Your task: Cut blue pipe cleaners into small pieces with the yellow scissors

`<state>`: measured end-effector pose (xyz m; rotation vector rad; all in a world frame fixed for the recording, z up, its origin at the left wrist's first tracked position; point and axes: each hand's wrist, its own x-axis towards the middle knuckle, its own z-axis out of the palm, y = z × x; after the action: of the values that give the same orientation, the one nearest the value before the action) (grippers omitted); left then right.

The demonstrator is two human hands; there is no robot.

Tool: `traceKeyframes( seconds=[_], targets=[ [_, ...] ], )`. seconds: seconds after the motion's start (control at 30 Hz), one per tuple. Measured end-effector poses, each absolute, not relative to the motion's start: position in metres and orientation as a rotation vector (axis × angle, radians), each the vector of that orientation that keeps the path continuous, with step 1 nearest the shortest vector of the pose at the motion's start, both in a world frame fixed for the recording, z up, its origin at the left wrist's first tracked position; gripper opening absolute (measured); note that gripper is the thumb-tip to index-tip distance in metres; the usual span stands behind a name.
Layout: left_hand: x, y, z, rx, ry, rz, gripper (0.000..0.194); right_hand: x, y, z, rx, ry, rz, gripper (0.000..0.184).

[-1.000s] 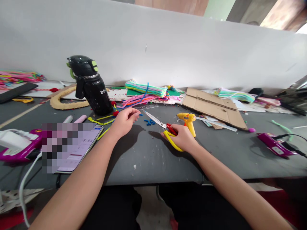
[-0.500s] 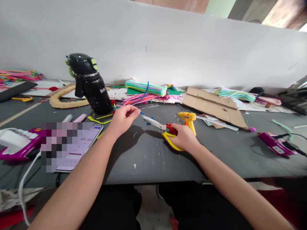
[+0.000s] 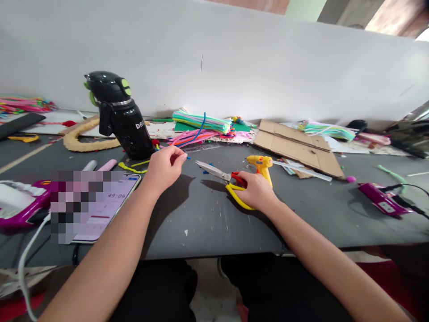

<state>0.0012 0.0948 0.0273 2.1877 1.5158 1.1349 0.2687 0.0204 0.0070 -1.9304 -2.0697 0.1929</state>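
Note:
Thumb and fingers of my left hand pinch a thin blue pipe cleaner, whose short end sticks out to the right. The rest of it is hidden in the hand. My right hand is wrapped round the handles of a pair of scissors, with one yellow loop and red inside. The blades point left, nearly together, a small gap away from the blue end. Short blue pieces lie beside the blades. Just behind my right hand stands a yellow glue gun, with a clear glue stick out of its back.
A black bottle stands behind my left hand, near a phone and a purple power strip. Bundled pipe cleaners, cardboard and a tan ring-shaped form lie along the back wall. Another purple socket block sits right.
My left hand has drawn a little to the left with the blue pipe cleaner, widening the gap to the scissor tips. The scissors have hardly moved. The whole view has shifted slightly.

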Motion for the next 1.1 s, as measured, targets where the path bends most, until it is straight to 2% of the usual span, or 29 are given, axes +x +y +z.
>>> traceKeyframes(
  seconds=[0.13, 0.33, 0.63, 1.1],
  targets=[
    [0.0065, 0.0923, 0.0273, 2.171, 1.351, 1.092, 0.025, 0.2682, 0.0207, 0.0073, -1.943, -2.06, 0.212, 0.026],
    [0.0036, 0.0968, 0.0253, 2.168, 1.459, 1.081, 0.023, 0.2681, 0.0216, 0.0052, -1.907, -1.989, 0.256, 0.022],
    [0.0052, 0.0984, 0.0248, 2.084, 1.343, 1.034, 0.02, 0.2687, 0.0212, 0.0032, -1.87, -2.014, 0.282, 0.024],
    [0.0065, 0.0972, 0.0266, 2.076, 1.294, 1.027, 0.021, 0.2708, 0.0218, 0.0016, -1.798, -2.033, 0.31, 0.018]
  ],
)
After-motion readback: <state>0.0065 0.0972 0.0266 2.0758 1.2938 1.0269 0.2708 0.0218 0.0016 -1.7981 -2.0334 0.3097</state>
